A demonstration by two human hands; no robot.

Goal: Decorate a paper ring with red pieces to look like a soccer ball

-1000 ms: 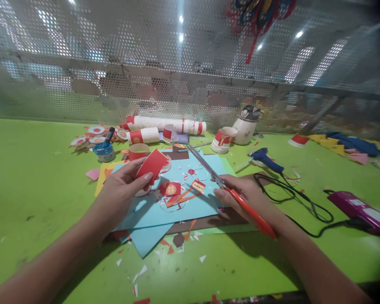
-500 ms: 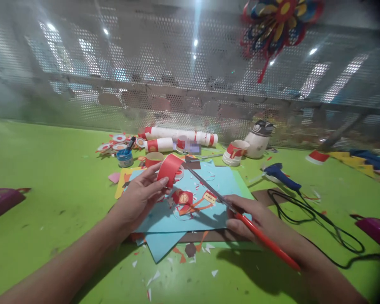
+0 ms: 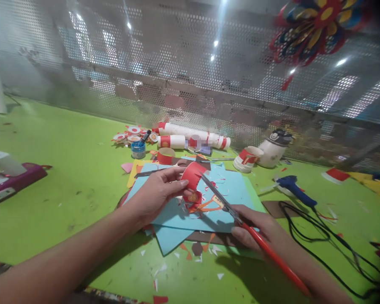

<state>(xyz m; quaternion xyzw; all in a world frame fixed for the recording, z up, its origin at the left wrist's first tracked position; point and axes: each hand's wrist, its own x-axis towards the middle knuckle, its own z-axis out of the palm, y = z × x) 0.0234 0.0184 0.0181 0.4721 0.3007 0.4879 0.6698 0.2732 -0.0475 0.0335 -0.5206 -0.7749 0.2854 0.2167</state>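
Observation:
My left hand [image 3: 160,192] pinches a curved red piece [image 3: 194,174], which looks like a section of a paper cup, above the light blue sheets. Scissors with red handles [image 3: 269,249] are gripped in my right hand [image 3: 256,228]. Their blades point up and left, and the tip meets the right edge of the red piece; whether it cuts into it, I cannot tell. Beneath lie blue paper sheets [image 3: 240,190] with red and orange scraps [image 3: 209,206]. Just behind my left hand stands another red ring-shaped cup piece [image 3: 166,157].
A blue glue gun [image 3: 296,190] with a looping black cord lies right. White cups with red bands [image 3: 190,134] lie end to end at the back. A blue jar [image 3: 138,149], a stacked cup [image 3: 247,158] and a white bottle [image 3: 274,148] stand nearby. A purple power strip [image 3: 19,181] sits left.
The view has swung left, so things sit further right. The red piece has been turned in my left hand, and small cuts now show along its edge. My right hand still holds the scissors.

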